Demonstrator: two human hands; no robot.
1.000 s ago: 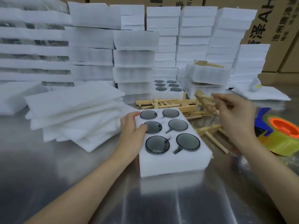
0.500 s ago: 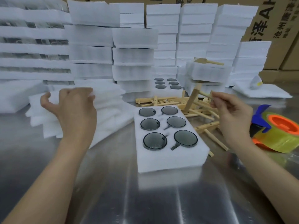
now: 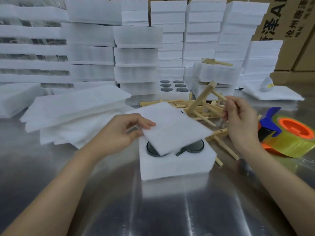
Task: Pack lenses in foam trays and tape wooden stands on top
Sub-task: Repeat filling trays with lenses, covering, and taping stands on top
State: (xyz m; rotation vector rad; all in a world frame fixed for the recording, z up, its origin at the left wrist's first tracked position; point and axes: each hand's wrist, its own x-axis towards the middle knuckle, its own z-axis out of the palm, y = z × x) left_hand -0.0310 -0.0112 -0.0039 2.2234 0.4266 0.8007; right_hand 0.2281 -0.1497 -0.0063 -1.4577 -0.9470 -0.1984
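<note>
A white foam tray point(image 3: 175, 165) stands mid-table with dark round lenses in its holes; two front lenses point(image 3: 196, 147) still show. My left hand point(image 3: 119, 133) pinches the left edge of a thin white foam sheet point(image 3: 172, 126), which lies tilted over most of the tray and hides the other lenses. My right hand point(image 3: 238, 120) grips a wooden stand point(image 3: 204, 94) by one peg and holds it tilted above a pile of more wooden stands point(image 3: 201, 113) just behind the tray.
A pile of thin foam sheets point(image 3: 73, 109) lies left of the tray. An orange-and-blue tape dispenser point(image 3: 288, 137) with yellowish tape sits at the right. Tall stacks of foam trays point(image 3: 136, 53) line the back, one filled tray point(image 3: 172, 87) among them, cardboard boxes point(image 3: 289, 23) behind.
My left hand left the tray, took a thin sheet from the left pile and brought it over the lenses. My right hand raised a wooden stand out of the pile.
</note>
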